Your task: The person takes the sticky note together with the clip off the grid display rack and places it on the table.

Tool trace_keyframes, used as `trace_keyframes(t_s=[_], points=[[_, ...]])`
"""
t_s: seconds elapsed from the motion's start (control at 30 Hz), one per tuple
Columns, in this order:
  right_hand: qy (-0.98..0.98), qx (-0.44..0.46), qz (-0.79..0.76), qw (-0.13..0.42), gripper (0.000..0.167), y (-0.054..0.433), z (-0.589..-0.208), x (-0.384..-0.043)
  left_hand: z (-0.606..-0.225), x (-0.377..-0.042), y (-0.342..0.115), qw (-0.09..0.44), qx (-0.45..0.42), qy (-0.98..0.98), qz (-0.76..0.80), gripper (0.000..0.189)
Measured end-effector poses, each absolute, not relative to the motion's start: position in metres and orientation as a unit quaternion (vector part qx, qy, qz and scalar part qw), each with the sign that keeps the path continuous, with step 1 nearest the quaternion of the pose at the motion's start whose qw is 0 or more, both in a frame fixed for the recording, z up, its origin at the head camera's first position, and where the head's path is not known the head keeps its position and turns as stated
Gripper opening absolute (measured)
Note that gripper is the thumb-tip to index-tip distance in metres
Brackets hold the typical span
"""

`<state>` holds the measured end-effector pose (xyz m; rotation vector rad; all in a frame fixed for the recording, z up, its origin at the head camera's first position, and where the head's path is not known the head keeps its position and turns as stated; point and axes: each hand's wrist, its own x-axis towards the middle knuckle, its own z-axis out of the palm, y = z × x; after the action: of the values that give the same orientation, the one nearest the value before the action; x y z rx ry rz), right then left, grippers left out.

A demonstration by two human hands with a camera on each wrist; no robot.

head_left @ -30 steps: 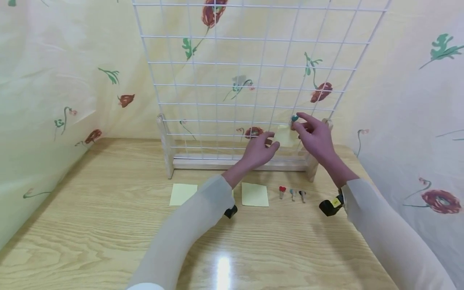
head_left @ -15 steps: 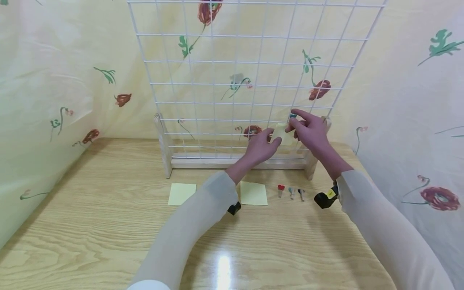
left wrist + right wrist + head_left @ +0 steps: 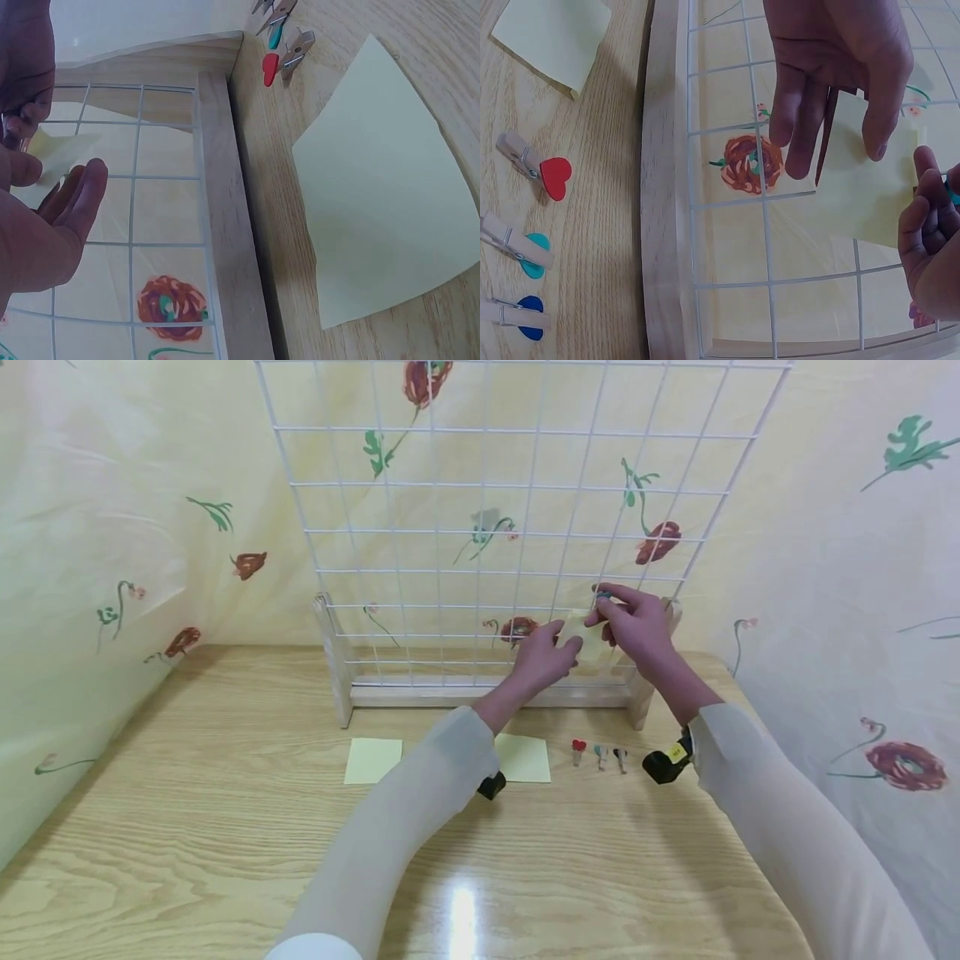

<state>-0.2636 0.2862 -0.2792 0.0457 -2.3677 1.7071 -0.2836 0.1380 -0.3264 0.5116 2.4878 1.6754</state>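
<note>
My left hand (image 3: 543,658) pinches the left side of a pale yellow paper square (image 3: 866,172), the thumb across its front and the fingers behind. The paper stands against the lower right part of a white wire grid (image 3: 480,531). At the paper's upper edge, my right hand (image 3: 636,625) holds a clothespin with a teal decoration (image 3: 603,597); its wooden body is mostly hidden by the fingers. Both hands come close together over the paper in the left wrist view.
Two more pale yellow squares, a left one (image 3: 373,762) and a right one (image 3: 525,760), lie on the wooden table (image 3: 187,827). Right of them are clothespins with a red heart (image 3: 555,178), a teal (image 3: 534,255) and a dark blue (image 3: 529,318) decoration. A wooden base (image 3: 420,697) supports the grid.
My left hand has shifted slightly right and up, and its thumb now overlaps the paper. The right hand stays at the paper's top with the clothespin. The head view has shifted slightly.
</note>
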Motion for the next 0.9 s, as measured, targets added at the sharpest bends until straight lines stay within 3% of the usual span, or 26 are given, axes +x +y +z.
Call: trace_keyframes(t_s=[0.57, 0.9], points=[[-0.79, 0.014, 0.604, 0.105, 0.039, 0.2848, -0.2766, -0.2654, -0.3256, -0.2841, 0.138, 0.042, 0.147, 0.798, 0.583, 0.048], [-0.794, 0.015, 0.599, 0.107, 0.039, 0.2861, -0.2771, -0.2646, -0.3262, -0.2834, 0.1387, 0.027, 0.163, 0.794, 0.586, 0.021]])
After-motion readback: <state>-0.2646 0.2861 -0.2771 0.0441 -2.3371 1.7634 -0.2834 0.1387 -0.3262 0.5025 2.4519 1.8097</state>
